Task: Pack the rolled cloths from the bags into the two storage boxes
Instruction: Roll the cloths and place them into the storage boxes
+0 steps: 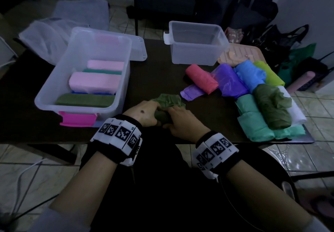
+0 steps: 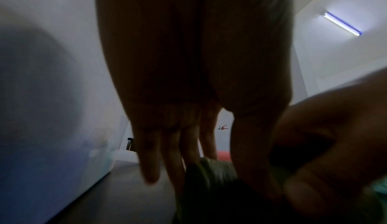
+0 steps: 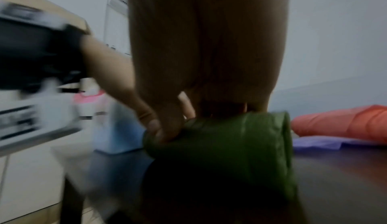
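Note:
A dark green rolled cloth (image 1: pixel 162 117) in a crumpled green bag (image 1: pixel 169 100) lies near the table's front edge. My left hand (image 1: pixel 148 112) grips its left end and my right hand (image 1: pixel 178 118) grips its right end. In the left wrist view my left hand (image 2: pixel 201 161) has fingers and thumb down around the roll (image 2: pixel 211 169). In the right wrist view my right hand (image 3: pixel 199 108) holds the glossy green bag (image 3: pixel 234 138). The large clear box (image 1: pixel 54 94) at left holds pink and green rolls. The small clear box (image 1: pixel 197 58) behind stands empty.
Several bagged rolls are piled at the right: red (image 1: pixel 202 79), purple (image 1: pixel 229 81), blue (image 1: pixel 251 76), lime (image 1: pixel 269 72), olive (image 1: pixel 273 105), teal (image 1: pixel 253 117). A flat purple bag (image 1: pixel 191 92) lies beside them. A box lid (image 1: pixel 139 49) leans behind the large box. A beige lid (image 1: pixel 240 52) lies behind the pile.

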`<state>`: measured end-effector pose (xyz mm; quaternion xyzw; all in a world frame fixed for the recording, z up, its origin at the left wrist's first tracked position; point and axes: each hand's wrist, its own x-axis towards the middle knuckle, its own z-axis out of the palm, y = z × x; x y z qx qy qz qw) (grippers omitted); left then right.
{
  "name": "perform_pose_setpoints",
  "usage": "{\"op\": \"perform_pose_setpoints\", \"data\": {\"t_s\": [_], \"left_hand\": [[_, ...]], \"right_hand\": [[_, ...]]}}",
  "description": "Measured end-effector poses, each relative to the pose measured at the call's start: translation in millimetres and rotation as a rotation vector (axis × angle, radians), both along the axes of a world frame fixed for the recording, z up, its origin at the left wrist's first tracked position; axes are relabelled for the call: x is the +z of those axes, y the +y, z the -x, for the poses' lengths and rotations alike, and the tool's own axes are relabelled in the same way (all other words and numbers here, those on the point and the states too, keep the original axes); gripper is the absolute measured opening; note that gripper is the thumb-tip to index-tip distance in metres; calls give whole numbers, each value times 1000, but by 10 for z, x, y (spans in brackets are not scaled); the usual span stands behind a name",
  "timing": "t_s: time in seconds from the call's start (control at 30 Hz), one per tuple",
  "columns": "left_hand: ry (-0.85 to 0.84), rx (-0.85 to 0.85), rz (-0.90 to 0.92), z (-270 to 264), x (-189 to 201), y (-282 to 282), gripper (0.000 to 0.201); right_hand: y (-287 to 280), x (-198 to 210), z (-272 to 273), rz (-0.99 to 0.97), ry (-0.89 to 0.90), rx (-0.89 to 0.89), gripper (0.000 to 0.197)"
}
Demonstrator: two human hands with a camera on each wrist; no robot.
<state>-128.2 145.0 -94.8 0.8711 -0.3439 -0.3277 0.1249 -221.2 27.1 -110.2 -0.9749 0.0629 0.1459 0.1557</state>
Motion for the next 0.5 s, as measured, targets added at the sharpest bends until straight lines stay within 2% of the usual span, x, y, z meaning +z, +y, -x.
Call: {"op": "perform_pose_setpoints", "data": {"t_s": [0.13,0.27,0.37,0.43,0.5], "left_hand": [[-188,-27,171,82,-18,87,55],[-218,-76,133,99,-33,81,63],[-221,-103,98,62,-15,27,48],[-200,-92,87,29,-9,9,39],[-130,-24,91,5,-17,14,44]], "right_hand": [[-86,90,-110,-132,153,-26,45],[-115,138,-176,-141,208,-27,47],[-74,102,-135,-74,72,-61,57],[-12,49,-65,-15,-100,-70,48],[43,8,15,42,-172,-45,42]]}}
